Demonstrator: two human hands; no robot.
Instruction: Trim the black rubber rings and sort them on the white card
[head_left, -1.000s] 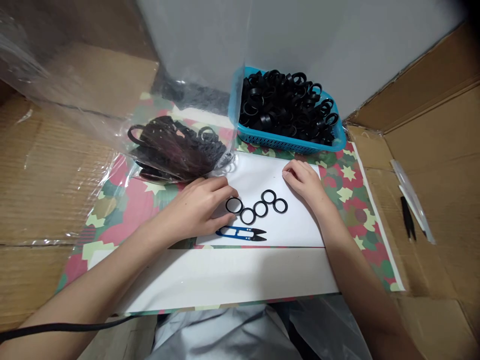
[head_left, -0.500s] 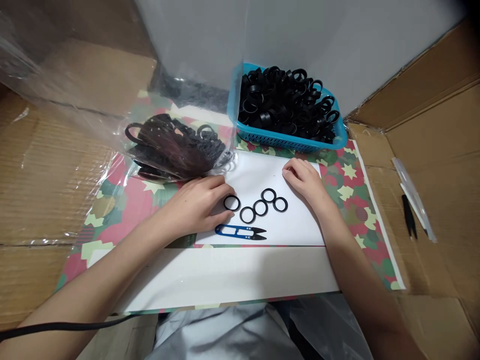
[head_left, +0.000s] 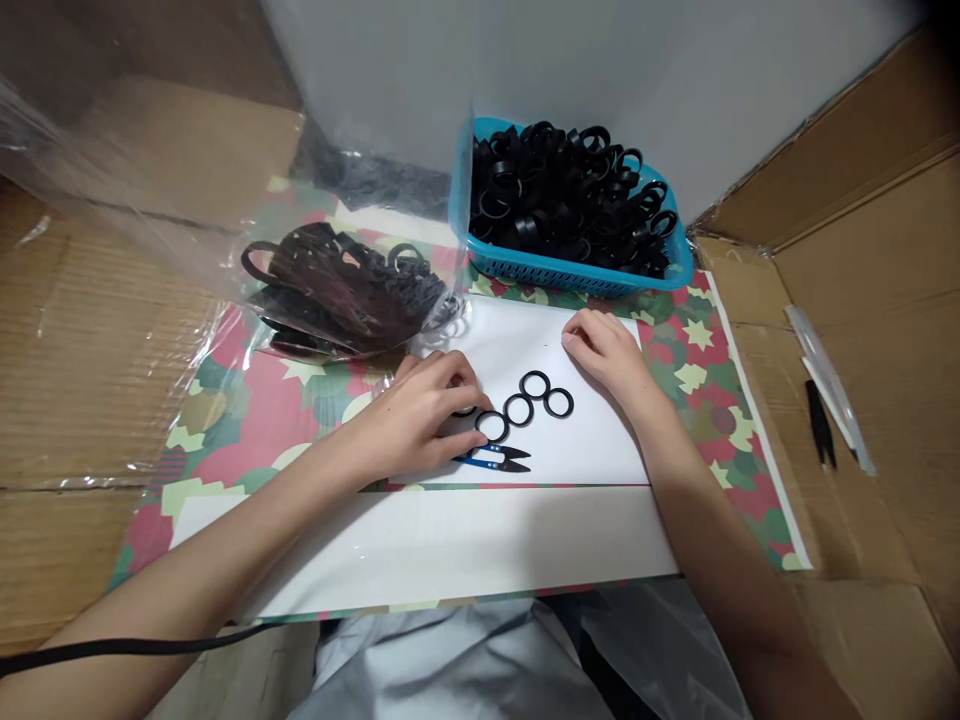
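Note:
Several thin black rings lie flat on a white sheet of paper (head_left: pixel 600 440). My left hand (head_left: pixel 420 410) rests at the left end of their row. Its thumb and index finger are apart, with the tips at the left side of the nearest ring (head_left: pixel 492 442). Another ring is mostly covered by my fingers. Just below are blue thread snips (head_left: pixel 495 463), their dark blades pointing right and their handle partly under my left hand. My right hand (head_left: pixel 604 345) lies on the paper's right side, fingers loosely curled, with nothing seen in it, apart from the rings.
A blue basket (head_left: pixel 577 277) piled with black rings stands at the back. To its left, a clear plastic bag (head_left: pixel 352 300) holds more black pieces. Cardboard walls (head_left: pixel 877 260) flank the patterned mat (head_left: pixel 697 385). Black tweezers (head_left: pixel 820 425) lie at the right.
My left hand has moved right, from the leftmost ring to the one beside it, and now covers most of the snips' handle. My right hand stays in place.

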